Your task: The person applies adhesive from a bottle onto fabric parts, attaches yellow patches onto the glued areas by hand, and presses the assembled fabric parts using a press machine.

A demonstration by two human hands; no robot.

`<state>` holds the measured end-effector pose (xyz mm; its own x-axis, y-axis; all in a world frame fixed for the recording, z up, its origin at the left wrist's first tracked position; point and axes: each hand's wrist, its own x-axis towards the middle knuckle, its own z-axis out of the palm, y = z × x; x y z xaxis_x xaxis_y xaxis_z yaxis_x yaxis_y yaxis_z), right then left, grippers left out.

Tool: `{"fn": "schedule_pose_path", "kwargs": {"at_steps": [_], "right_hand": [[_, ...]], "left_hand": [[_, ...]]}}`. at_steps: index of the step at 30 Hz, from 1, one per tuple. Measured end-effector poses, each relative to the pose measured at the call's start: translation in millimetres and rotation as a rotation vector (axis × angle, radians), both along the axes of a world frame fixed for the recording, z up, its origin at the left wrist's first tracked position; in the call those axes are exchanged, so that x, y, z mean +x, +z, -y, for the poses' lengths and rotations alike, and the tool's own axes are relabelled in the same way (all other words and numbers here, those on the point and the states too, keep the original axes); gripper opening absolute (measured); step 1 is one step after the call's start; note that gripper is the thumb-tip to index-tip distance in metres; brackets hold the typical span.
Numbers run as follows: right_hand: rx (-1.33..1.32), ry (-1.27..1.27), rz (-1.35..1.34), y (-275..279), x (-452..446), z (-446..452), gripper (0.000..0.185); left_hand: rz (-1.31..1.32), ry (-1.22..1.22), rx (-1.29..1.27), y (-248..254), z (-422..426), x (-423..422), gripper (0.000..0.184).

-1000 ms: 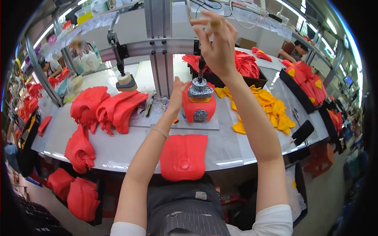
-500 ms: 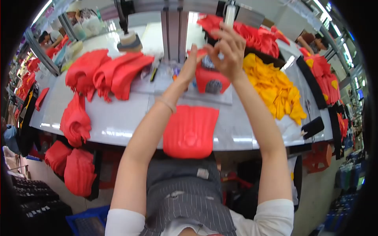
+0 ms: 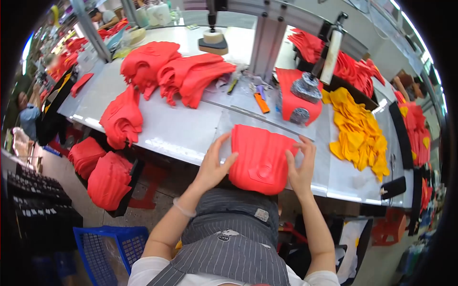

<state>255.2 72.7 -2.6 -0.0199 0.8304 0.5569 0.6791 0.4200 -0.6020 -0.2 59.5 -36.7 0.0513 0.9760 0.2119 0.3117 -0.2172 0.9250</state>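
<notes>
A red moulded sheet (image 3: 261, 162), with a raised round mark near its lower edge, lies at the table's front edge and overhangs it. My left hand (image 3: 213, 164) is at its left side, thumb and fingers spread, the thumb by the edge. At the opposite side my right hand (image 3: 300, 167) is likewise spread, its thumb against the sheet's right edge. Whether either hand bears any weight of the sheet I cannot tell. Beyond it, another red piece (image 3: 291, 97) sits under a foil-wrapped pad (image 3: 307, 87), beside a lever with a white handle (image 3: 332, 57).
Red piles (image 3: 191, 76) lie on the left of the table (image 3: 176, 128). Yellow pieces (image 3: 355, 128) are heaped at right, near a phone (image 3: 394, 188). An orange-handled tool (image 3: 262, 103) rests mid-table. A metal post (image 3: 268, 40) stands behind; a blue crate (image 3: 112, 243) is below left.
Both my hands have come down from the far pad and lever area to the sides of the near red sheet. The view has turned and tilted.
</notes>
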Motion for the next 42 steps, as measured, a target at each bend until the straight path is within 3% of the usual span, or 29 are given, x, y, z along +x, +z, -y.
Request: {"fn": "schedule_pose_path", "kwargs": {"at_steps": [3, 8, 13, 16, 18, 22, 24, 26, 29, 31, 34, 36, 39, 42], "right_hand": [[-0.117, 0.008, -0.141, -35.6, 4.0, 3.1, 0.019], [-0.148, 0.009, -0.175, -29.5, -1.6, 5.4, 0.015], [-0.146, -0.004, -0.139, -30.7, 1.1, 7.2, 0.017], [-0.075, -0.148, -0.200, -33.0, -3.3, 13.3, 0.029], [-0.201, -0.128, -0.038, -33.7, 7.3, 21.1, 0.040], [-0.364, -0.018, 0.082, -15.6, 6.9, 52.8, 0.055], [-0.413, 0.111, -0.081, -15.3, -1.1, 62.6, 0.055], [-0.421, 0.111, -0.114, -22.4, -12.6, 71.6, 0.053], [-0.418, 0.142, -0.480, -28.1, -29.8, 80.1, 0.053], [-0.437, 0.216, -0.746, -22.1, -31.1, 80.2, 0.059], [-0.659, 0.105, -1.045, -17.6, -21.4, 83.3, 0.062], [-0.706, 0.095, -1.100, -20.3, -20.0, 89.1, 0.061], [-0.794, 0.226, -1.233, -36.0, -5.6, 94.0, 0.047], [-1.080, 0.307, -1.560, -18.0, -6.3, 106.4, 0.038]], "left_hand": [[0.102, 0.060, -0.002, 2.9, 20.7, -5.2, 0.052], [0.192, 0.047, 0.008, 5.5, 20.3, -9.4, 0.044], [-0.116, 0.013, 0.000, 8.3, 22.2, -5.5, 0.046], [-0.246, -0.033, 0.057, 3.8, 29.8, 0.0, 0.059], [-0.350, -0.019, 0.085, 6.9, 43.9, 13.6, 0.065], [-0.151, 0.171, 0.155, 4.1, 81.7, 37.5, 0.069], [0.053, 0.402, 0.261, -12.6, 91.6, 37.4, 0.062], [0.426, 0.534, 0.139, -28.1, 89.4, 42.4, 0.054], [0.784, 0.364, -0.065, -41.4, 83.5, 30.3, 0.051], [0.763, 0.281, -0.196, -41.7, 82.0, 19.4, 0.051], [0.708, 0.102, -0.335, -40.0, 80.4, 0.9, 0.051], [0.575, -0.005, -0.425, -31.1, 81.1, -11.1, 0.044], [0.798, -0.026, -0.448, -39.4, 83.0, -10.5, 0.047], [1.021, -0.003, -0.543, -30.0, 89.8, -8.2, 0.056]]}}
